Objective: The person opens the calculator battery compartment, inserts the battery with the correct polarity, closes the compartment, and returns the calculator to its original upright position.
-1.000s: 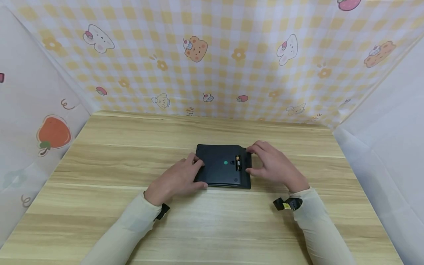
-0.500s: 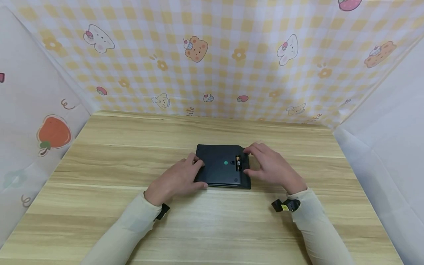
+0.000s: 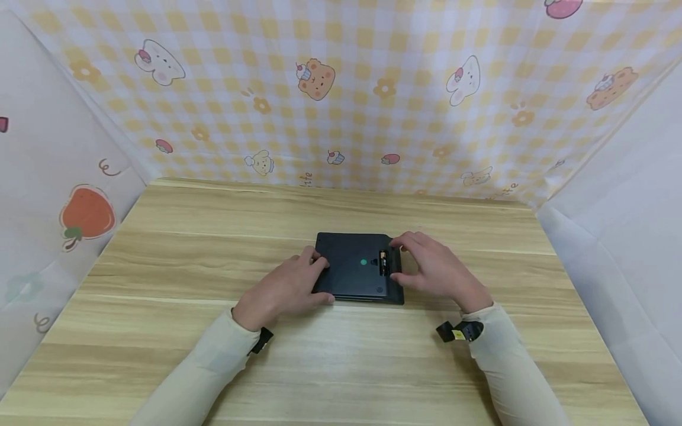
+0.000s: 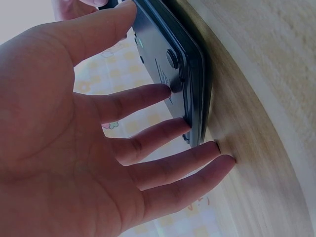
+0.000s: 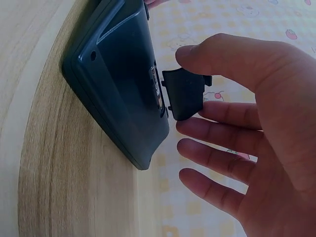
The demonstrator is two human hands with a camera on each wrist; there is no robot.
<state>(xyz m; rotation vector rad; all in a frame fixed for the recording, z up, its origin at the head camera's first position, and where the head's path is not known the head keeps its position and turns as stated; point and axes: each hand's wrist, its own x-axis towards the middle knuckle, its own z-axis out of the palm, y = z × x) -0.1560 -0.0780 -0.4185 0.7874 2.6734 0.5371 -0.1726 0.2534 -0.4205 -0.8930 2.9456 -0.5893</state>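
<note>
A black desk calculator [image 3: 348,275] lies face down on the table, with a battery [image 3: 383,262] showing in its uncovered compartment. My left hand [image 3: 285,290] rests on its left end. The index fingertip touches the back, the thumb lies by the near edge, and two outer fingertips reach the table in the left wrist view. Between thumb and fingers, my right hand [image 3: 439,269] pinches a small black battery cover [image 5: 185,94] by its edges. That cover stands tilted up beside the compartment, its tabs close to the slot in the right wrist view.
The calculator sits near the middle of a wood-grain table [image 3: 341,361]. Behind it hangs a yellow checked cloth [image 3: 351,118], and white cloth [image 3: 623,225] closes off the sides. Each wrist wears a small black camera [image 3: 460,331].
My right hand has shifted slightly left with the battery cover, bringing it from beyond the calculator's right end to beside the battery compartment. My left hand and the calculator stay put.
</note>
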